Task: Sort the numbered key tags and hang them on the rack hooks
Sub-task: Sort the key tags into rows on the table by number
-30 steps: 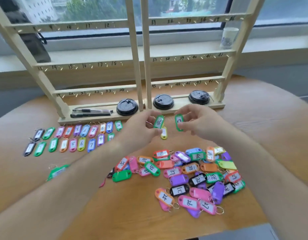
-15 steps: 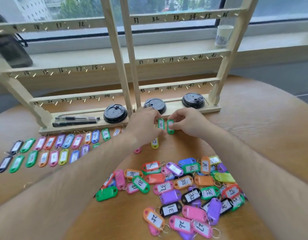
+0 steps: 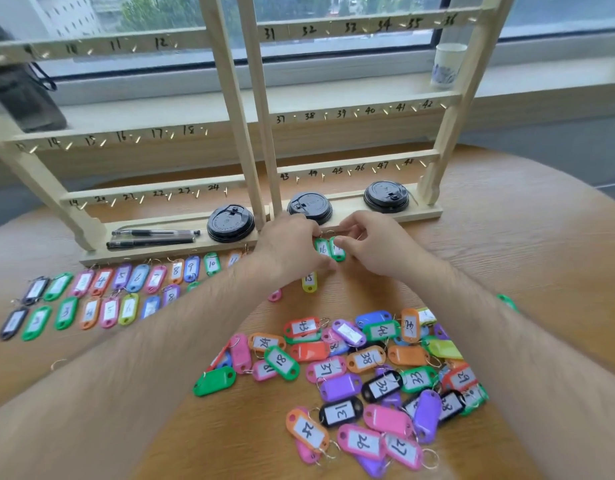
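Observation:
My left hand [image 3: 292, 247] pinches a green tag marked 16 [image 3: 322, 248] just in front of the wooden rack's base [image 3: 354, 223]. Beside it, my right hand [image 3: 371, 245] pinches a second green tag [image 3: 337, 250]; fingers hide its number. Both tags are low over the table, side by side. A yellow tag marked 15 [image 3: 309, 280] lies just below them. Two sorted rows of tags [image 3: 126, 289] run along the left. A loose pile of mixed tags [image 3: 351, 372] lies near me. The rack's numbered hooks [image 3: 153, 133] carry nothing.
Three black cup lids [image 3: 230, 223] and two pens [image 3: 153, 237] rest on the rack base. A paper cup [image 3: 446, 64] stands on the window sill behind. A dark bag [image 3: 18, 95] sits at the far left. The round wooden table [image 3: 524, 254] extends to the right.
Both hands have lowered the two green tags from mid-air down to the table in front of the rack base, bringing them close together. The camera has tilted down and forward.

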